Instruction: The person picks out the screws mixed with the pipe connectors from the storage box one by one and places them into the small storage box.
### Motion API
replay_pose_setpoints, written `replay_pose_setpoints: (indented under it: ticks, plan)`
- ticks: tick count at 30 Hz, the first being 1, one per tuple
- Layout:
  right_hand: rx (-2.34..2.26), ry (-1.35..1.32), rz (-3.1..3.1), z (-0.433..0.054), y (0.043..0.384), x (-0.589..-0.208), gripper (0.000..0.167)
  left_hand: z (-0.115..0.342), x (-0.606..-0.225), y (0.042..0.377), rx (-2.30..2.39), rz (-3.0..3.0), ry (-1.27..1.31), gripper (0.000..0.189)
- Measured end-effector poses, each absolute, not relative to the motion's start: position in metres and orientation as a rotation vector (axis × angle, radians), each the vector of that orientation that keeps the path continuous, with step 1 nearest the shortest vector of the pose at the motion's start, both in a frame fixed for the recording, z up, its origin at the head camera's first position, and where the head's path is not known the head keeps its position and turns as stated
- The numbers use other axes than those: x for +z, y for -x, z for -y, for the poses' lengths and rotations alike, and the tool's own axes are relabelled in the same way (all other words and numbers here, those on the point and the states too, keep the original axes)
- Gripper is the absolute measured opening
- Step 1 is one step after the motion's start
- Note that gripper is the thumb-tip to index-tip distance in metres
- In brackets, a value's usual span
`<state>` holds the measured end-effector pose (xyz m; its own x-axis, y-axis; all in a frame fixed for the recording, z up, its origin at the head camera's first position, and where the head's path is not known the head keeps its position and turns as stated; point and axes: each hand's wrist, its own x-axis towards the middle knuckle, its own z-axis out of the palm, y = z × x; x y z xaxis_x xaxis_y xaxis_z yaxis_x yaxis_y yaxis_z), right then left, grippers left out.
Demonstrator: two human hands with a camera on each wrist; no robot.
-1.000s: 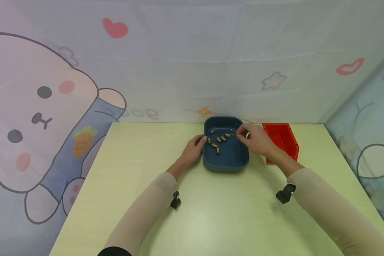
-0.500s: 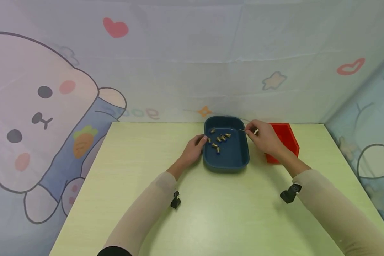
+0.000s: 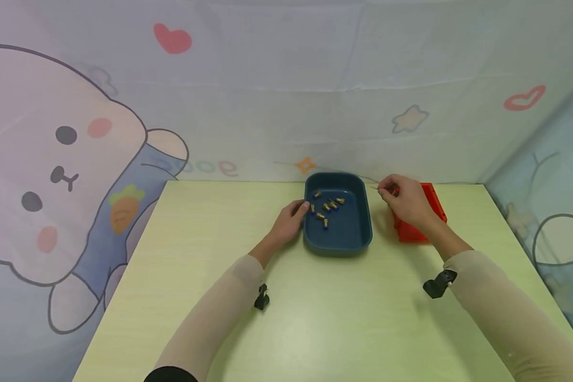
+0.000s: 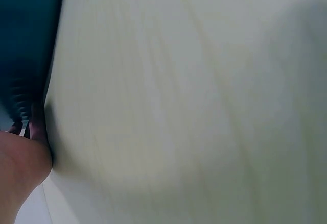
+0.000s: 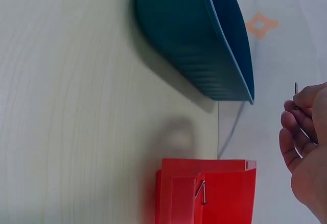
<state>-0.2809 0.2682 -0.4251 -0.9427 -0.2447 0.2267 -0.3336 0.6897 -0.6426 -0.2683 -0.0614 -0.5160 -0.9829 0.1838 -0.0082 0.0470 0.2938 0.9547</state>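
Note:
A dark blue plastic tub (image 3: 338, 244) stands near the back of the table, with several brass fittings (image 3: 327, 207) with blue ends lying in it. My left hand (image 3: 288, 222) holds the tub's left side, its thumb over the rim; in the left wrist view its fingers (image 4: 37, 122) lie against the outer wall. Between thumb and index finger my right hand (image 3: 406, 200) pinches a thin screw (image 5: 296, 88), its point sticking out. That hand is above the far left part of a red bin (image 3: 413, 233), to the right of the tub, and partly covers it.
A couple of thin screws or nails (image 5: 203, 193) lie inside the red bin. The light wooden table (image 3: 315, 318) ends at the back against a printed cloth (image 3: 277, 106). A narrow gap separates the tub from the bin.
My right hand has moved right with the screw, from over the tub to above the red bin. The left hand and the tub have stayed in place.

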Motion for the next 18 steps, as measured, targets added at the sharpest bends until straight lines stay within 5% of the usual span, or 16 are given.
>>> replay_pose_setpoints:
  ticks: [18]
  plan:
    - [1.098,-0.376,2.761,-0.291,0.284,-0.424,0.013,0.062,-0.514,0.267,1.778,-2.418,-0.206,0.062]
